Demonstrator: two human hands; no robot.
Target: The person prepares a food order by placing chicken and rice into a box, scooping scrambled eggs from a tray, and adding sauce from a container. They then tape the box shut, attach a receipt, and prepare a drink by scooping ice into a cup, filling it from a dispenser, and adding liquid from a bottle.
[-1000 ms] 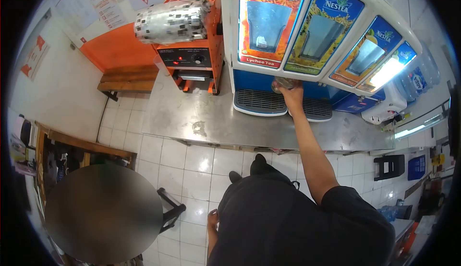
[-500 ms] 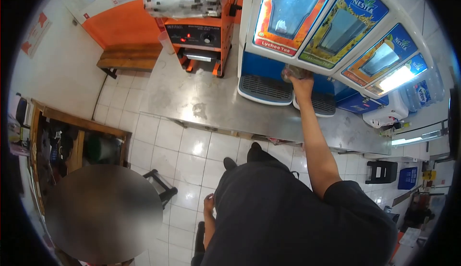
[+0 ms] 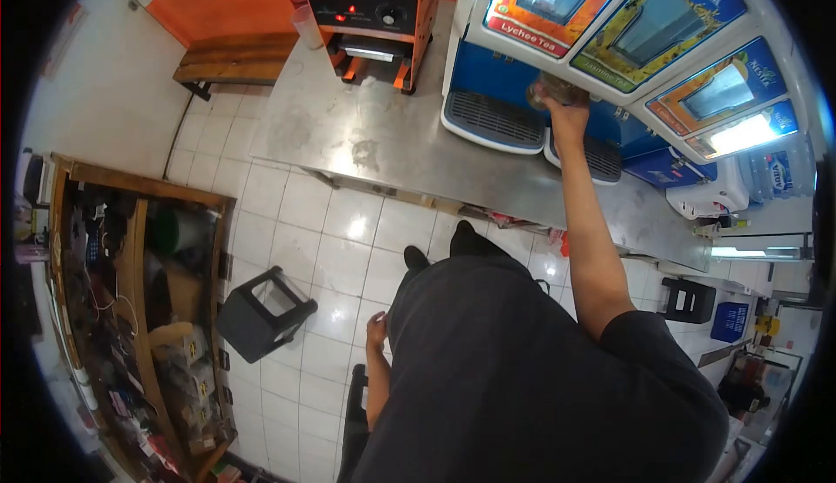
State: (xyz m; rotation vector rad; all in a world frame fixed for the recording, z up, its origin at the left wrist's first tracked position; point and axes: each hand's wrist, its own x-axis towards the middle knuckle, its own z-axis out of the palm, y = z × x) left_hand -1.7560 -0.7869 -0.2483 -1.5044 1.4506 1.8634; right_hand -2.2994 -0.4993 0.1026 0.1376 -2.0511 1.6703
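Note:
My right hand (image 3: 568, 117) is wrapped round a clear plastic cup (image 3: 542, 91), held tilted under the nozzles of the white drink dispenser (image 3: 601, 88). The dispenser's panels read Lychee Tea and Jasmine Tea. Below the hand sits a drip tray (image 3: 601, 162) with a dark grille; a second drip tray (image 3: 495, 121) lies to its left. What the cup contains cannot be made out. My left hand (image 3: 376, 330) hangs beside my body with its fingers curled. A small whitish spot shows at those fingers, too small to name.
On the steel counter (image 3: 392, 143) stands an orange cup sealing machine (image 3: 370, 13) with a clear cup (image 3: 306, 27) beside it. A black stool (image 3: 261, 316) and a cluttered wooden shelf (image 3: 144, 248) are at left. A wooden bench (image 3: 231, 60) stands by the wall.
My view has shifted, so the counter sits higher in it. The blurred round shape at lower left is gone, exposing the shelf and stool. My right hand still holds the cup under the dispenser.

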